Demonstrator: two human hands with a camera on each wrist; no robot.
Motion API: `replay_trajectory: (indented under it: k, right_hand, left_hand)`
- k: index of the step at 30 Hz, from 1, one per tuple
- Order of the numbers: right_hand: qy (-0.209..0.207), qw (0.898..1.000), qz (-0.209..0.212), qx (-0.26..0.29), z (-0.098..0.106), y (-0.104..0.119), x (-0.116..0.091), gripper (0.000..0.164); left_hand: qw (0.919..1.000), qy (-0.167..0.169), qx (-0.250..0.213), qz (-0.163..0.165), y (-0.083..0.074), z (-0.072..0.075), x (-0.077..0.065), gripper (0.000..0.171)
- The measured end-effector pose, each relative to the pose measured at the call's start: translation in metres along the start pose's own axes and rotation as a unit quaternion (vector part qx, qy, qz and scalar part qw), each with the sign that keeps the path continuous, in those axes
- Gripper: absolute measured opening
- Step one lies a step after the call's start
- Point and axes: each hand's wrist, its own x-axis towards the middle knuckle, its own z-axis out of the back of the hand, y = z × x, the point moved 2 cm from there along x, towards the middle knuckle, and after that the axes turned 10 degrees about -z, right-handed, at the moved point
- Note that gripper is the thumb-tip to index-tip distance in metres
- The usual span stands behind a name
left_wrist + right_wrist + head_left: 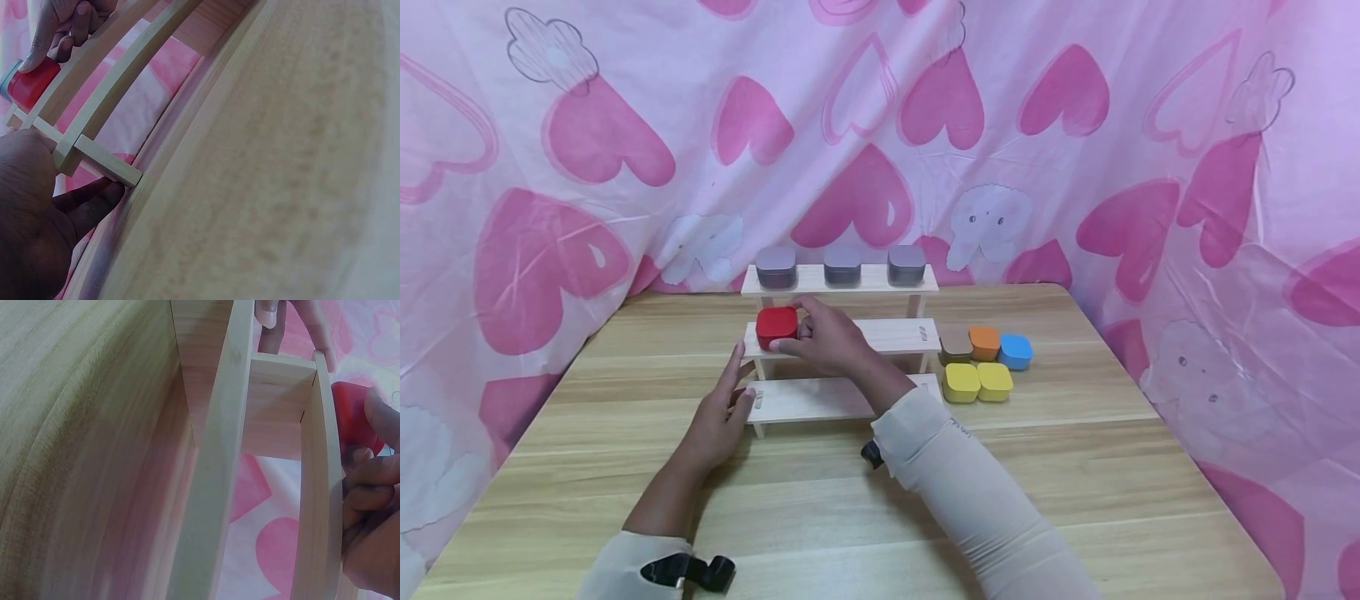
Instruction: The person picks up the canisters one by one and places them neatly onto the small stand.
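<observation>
My right hand (829, 337) pinches a red rounded-square block (777, 326) at the left end of the middle tier of a wooden three-step stand (842, 398). In the left wrist view, a pale blue edge shows beside the red block (36, 84). My left hand (718, 421) touches the stand's left end, its index finger by the middle tier and its thumb at the lowest one. Seen from the left wrist, fairly straight fingers (94, 206) rest against a leg. Three grey blocks (842, 267) stand spaced along the top tier.
Right of the stand sit two yellow blocks (977, 382), with a brown block (957, 347), an orange block (984, 342) and a blue block (1016, 352) behind them. All rest on a wood-grain table (1075, 483). A pink heart-patterned cloth (880, 100) hangs behind and at the sides.
</observation>
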Motion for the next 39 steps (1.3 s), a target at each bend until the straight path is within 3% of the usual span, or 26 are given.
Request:
replay_trajectory:
  k: [9, 14, 23, 34, 39]
  right_hand:
    - [0.0, 1.0, -0.008, 0.005, 0.001, -0.001, 0.0, 0.074]
    - [0.007, 1.0, -0.006, 0.03, 0.002, -0.003, 0.0, 0.084]
    - [0.018, 0.998, -0.013, 0.06, 0.007, -0.005, -0.004, 0.086]
    - [0.037, 0.996, -0.051, 0.068, 0.028, -0.014, -0.031, 0.093]
    - [0.046, 0.995, -0.046, 0.077, 0.044, -0.022, -0.045, 0.092]
  left_hand:
    - [1.0, 0.0, 0.0, -0.002, -0.001, -0.001, 0.001, 0.089]
    - [0.9999, -0.004, 0.003, -0.011, 0.0, -0.001, 0.001, 0.088]
    - [1.0, -0.001, 0.003, 0.0, 0.002, -0.001, 0.001, 0.09]
    - [1.0, -0.002, 0.001, 0.003, 0.001, -0.001, 0.0, 0.089]
    - [1.0, -0.004, -0.002, 0.005, 0.0, -0.001, 0.0, 0.089]
